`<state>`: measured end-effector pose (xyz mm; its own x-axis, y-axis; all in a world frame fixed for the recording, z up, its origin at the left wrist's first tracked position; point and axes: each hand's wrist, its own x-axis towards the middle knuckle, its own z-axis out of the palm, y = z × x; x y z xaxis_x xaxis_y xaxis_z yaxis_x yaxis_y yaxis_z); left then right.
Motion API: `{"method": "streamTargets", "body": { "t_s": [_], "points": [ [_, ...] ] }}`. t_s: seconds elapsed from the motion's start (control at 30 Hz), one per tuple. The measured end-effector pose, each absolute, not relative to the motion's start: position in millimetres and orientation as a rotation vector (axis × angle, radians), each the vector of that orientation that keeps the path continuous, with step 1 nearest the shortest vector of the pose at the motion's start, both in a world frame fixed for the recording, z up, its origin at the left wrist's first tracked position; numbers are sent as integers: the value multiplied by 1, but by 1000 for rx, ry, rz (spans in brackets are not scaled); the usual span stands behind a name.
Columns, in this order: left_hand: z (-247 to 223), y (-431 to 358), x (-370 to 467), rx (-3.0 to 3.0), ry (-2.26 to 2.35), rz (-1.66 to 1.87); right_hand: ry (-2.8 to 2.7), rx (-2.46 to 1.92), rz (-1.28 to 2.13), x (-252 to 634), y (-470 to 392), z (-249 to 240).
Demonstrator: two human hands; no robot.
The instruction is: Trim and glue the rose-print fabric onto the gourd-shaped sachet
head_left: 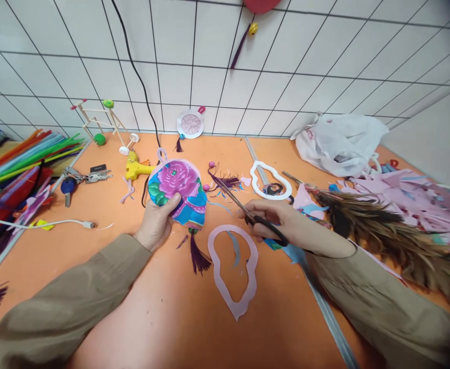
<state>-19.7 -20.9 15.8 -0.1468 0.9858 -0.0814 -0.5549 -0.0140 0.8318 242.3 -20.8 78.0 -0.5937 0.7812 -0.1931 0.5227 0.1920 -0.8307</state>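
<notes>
My left hand grips a floral craft piece with a pink flower on blue, its thumb on the front. A lilac loop tops the piece, and a dark purple tassel hangs below it. My right hand has its fingers round the black handles of the scissors, whose blades point up and left, nearly closed. Below the scissors a lilac paper frame lies on the orange table. A white wavy frame rests farther back, beyond my right hand.
Left: a yellow glue gun, keys, a white cable and colourful pipe cleaners. Right: brown feathers, pink scraps and a white plastic bag. A round ornament leans on the tiled wall.
</notes>
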Motion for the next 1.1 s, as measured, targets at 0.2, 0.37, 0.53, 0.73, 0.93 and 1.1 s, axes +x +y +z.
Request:
{"method": "streamTargets", "body": {
  "t_s": [0.2,0.37,0.53,0.73,0.93,1.1],
  "points": [
    [14,-22,-20,652,898,1528,-2342,-1510,864,238,-19,66],
    [16,-24,-14,640,911,1596,-2159,-1270,1102,228,-25,62],
    [21,-34,-2,571,914,1643,-1989,-1088,1245,219,-37,63],
    [29,-41,5,575,931,1667,-1927,-949,1435,210,-45,59],
    [32,-41,6,594,971,1666,-1887,-966,1422,199,-49,52],
    [37,-43,9,578,986,1629,-1864,-995,1330,195,-50,48]
  ]
}}
